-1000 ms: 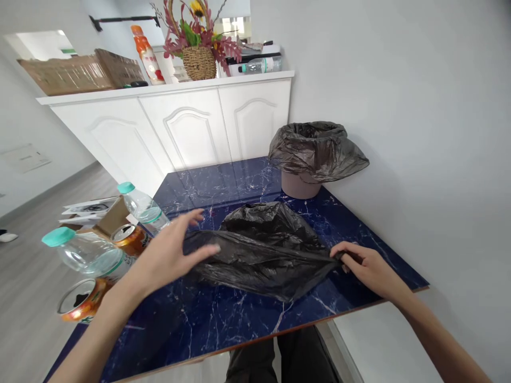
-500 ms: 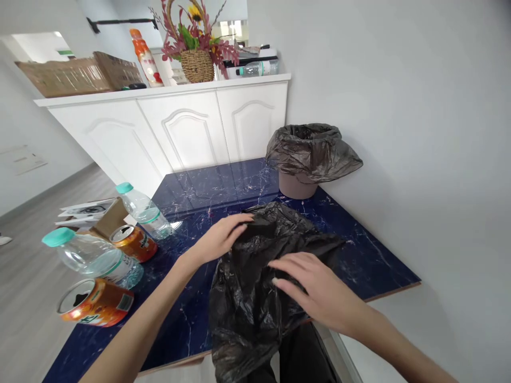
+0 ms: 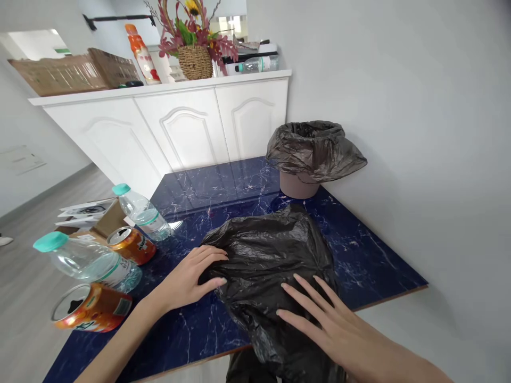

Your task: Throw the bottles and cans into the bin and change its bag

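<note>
A person is seemingly flattening the bag [image 3: 267,252] at seven o'clock from the bin [image 3: 299,186], right hand [image 3: 325,324] spreading its fingers, left hand [image 3: 194,276] parting thumb from fingers, further smoothing probably calling for light pressure.

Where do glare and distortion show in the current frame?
In the head view, the blue table shows pale reflections and the black bag shines along its creases; towards that view's left edge, the nearer orange can looks stretched, probably by a wide lens.
</note>
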Motion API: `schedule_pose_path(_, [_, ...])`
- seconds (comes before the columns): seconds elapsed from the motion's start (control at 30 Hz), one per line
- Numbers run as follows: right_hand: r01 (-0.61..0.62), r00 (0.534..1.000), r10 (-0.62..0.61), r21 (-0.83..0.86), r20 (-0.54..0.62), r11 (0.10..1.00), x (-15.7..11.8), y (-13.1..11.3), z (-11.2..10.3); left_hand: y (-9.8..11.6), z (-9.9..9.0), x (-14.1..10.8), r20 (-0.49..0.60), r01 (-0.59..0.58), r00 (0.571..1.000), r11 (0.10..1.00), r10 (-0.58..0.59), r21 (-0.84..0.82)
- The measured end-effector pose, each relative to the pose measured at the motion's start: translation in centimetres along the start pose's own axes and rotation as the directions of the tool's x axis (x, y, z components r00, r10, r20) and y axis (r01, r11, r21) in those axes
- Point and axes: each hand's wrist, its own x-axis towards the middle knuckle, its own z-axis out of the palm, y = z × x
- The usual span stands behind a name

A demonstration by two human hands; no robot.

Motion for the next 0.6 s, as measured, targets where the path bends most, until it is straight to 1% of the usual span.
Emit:
schedule_pose_path(0.07, [-0.019,1.0,0.019,0.049,0.011,0.999,0.0,1.0,0.9,-0.5,0.4,-1.4,0.011,0.019,1.0,0.999,-0.018,-0.035])
schedule_pose_path(0.13, [0.012,1.0,-0.009,0.178,-0.021,0.984,0.0,1.9,0.7,-0.7,0.6,-2.5,-0.004,0.052,0.999,0.996,-0.052,-0.079])
schedule_pose_path(0.17, [0.013,0.998,0.002,0.277,-0.056,0.961,0.0,2.3,0.3,-0.7,0.7,-2.9,-0.014,0.066,0.998,0.992,-0.068,-0.104])
schedule_pose_path(0.2, [-0.012,0.995,0.051,0.392,-0.09,0.92,0.0,2.8,-0.3,-0.7,0.7,-3.2,-0.025,0.073,0.997,0.99,-0.076,-0.124])
schedule_pose_path(0.23, [-0.064,0.982,0.145,0.51,-0.119,0.858,0.1,3.4,-0.8,-0.6,0.7,-3.4,-0.04,0.072,0.996,0.988,-0.078,-0.137])
schedule_pose_path(0.27, [-0.129,0.952,0.272,0.625,-0.138,0.77,0.3,4.1,-1.2,-0.5,0.7,-3.4,-0.056,0.07,0.995,0.987,-0.078,-0.143])
schedule_pose_path(0.3, [-0.185,0.898,0.416,0.73,-0.147,0.658,0.6,5.0,-1.5,-0.3,0.7,-3.4,-0.07,0.073,0.994,0.986,-0.084,-0.147])
schedule_pose_path(0.33, [-0.217,0.825,0.548,0.815,-0.142,0.537,1.0,5.9,-1.7,-0.2,0.8,-3.3,-0.086,0.09,0.991,0.984,-0.104,-0.154])
schedule_pose_path(0.37, [-0.225,0.75,0.651,0.878,-0.121,0.422,1.4,6.9,-1.8,0.0,0.9,-3.0,-0.103,0.13,0.984,0.977,-0.148,-0.168])
schedule_pose_path(0.4, [-0.22,0.686,0.722,0.92,-0.089,0.323,2.0,7.8,-1.8,0.2,1.1,-2.7,-0.118,0.187,0.97,0.964,-0.211,-0.188])
schedule_pose_path(0.43, [-0.214,0.635,0.771,0.946,-0.055,0.244,2.5,8.5,-1.8,0.4,1.3,-2.3,-0.133,0.254,0.949,0.943,-0.285,-0.214])
schedule_pose_path(0.47, [-0.208,0.596,0.802,0.957,-0.039,0.201,3.0,9.1,-1.7,0.5,1.5,-1.9,-0.147,0.315,0.923,0.916,-0.357,-0.246])
schedule_pose_path(0.5, [-0.203,0.557,0.828,0.957,-0.062,0.209,3.4,9.3,-1.7,0.7,1.7,-1.4,-0.155,0.364,0.895,0.887,-0.418,-0.285])
schedule_pose_path(0.53, [-0.197,0.511,0.848,0.94,-0.142,0.277,3.8,9.2,-1.7,0.7,1.8,-1.0,-0.157,0.397,0.872,0.858,-0.463,-0.325])
schedule_pose_path(0.57, [-0.198,0.451,0.847,0.894,-0.281,0.403,4.2,8.8,-1.8,0.8,2.0,-0.5,-0.154,0.42,0.854,0.833,-0.497,-0.361])
schedule_pose_path(0.6, [-0.213,0.396,0.797,0.799,-0.456,0.562,4.5,8.0,-1.8,0.7,2.1,-0.1,-0.151,0.44,0.836,0.81,-0.527,-0.388])
